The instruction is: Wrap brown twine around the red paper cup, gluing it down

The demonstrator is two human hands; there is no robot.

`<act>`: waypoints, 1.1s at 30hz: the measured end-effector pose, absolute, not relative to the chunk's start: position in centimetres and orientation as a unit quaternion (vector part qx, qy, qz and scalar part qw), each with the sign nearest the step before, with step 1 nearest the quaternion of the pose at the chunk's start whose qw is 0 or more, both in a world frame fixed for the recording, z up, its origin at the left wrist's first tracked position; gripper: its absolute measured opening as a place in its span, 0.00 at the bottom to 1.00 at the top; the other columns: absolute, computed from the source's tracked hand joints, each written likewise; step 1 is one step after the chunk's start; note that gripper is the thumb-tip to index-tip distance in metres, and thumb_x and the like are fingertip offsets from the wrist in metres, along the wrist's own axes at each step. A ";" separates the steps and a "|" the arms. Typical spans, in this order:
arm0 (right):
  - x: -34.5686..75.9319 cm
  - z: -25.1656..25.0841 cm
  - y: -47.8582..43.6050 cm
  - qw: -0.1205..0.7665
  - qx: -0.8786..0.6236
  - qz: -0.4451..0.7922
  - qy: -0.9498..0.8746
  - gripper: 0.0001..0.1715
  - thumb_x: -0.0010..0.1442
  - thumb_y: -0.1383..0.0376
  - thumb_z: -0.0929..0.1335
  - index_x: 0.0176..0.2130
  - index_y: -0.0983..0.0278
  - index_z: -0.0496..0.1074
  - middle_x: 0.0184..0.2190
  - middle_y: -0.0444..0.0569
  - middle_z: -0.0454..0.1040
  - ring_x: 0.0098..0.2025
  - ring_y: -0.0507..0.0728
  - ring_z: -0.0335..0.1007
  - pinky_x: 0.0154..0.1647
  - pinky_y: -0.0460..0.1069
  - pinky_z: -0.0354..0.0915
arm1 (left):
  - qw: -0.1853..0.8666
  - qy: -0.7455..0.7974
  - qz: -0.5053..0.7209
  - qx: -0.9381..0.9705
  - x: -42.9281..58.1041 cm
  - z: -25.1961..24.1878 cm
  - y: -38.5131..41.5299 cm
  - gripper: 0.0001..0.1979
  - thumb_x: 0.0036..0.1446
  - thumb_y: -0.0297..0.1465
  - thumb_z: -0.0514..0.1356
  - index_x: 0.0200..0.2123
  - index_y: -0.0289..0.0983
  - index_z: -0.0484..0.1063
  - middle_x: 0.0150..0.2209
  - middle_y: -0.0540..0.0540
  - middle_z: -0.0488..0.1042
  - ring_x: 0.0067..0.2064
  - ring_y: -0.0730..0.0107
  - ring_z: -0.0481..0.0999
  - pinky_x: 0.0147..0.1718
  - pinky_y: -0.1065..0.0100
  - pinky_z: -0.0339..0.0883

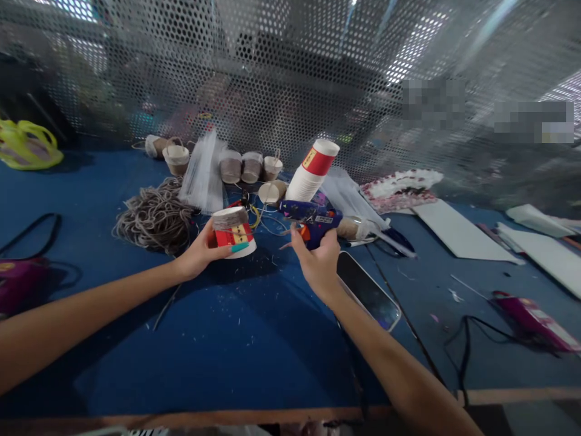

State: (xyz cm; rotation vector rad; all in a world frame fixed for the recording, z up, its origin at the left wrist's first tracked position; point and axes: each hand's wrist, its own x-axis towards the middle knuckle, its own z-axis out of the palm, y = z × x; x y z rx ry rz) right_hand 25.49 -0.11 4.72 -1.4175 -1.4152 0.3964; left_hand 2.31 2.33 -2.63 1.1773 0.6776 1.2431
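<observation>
My left hand [202, 249] grips a red and white paper cup [233, 235] tilted above the blue table. Grey-brown yarn is wound around the cup near one end. In my right hand [318, 260] is a dark blue glue gun [313, 217] with an orange trigger, its nozzle pointing left toward the cup, apart from it. A loose heap of grey-brown yarn [157, 215] lies left of the cup. Behind the glue gun leans a stack of paper cups [313, 169], the top one red and white.
Several yarn-wrapped cups [230, 166] line the back beside white mesh strips [206, 175]. A phone [368, 290] lies by my right wrist. White boards [467, 230] and a magenta device [535, 321] are on the right; a yellow bag [29, 145] is far left. Perforated metal [272, 72] stands behind.
</observation>
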 end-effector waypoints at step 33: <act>24.3 3.4 -1.5 0.411 -0.603 0.181 -0.659 0.22 0.50 0.56 0.68 0.44 0.62 0.66 0.28 0.47 0.77 0.28 0.59 0.75 0.31 0.54 0.72 | 0.576 0.339 0.535 0.516 2.5 -1.9 2.3 0.33 0.39 0.35 0.76 0.49 0.38 0.70 0.51 0.39 0.80 0.51 0.47 0.81 0.50 0.51 0.77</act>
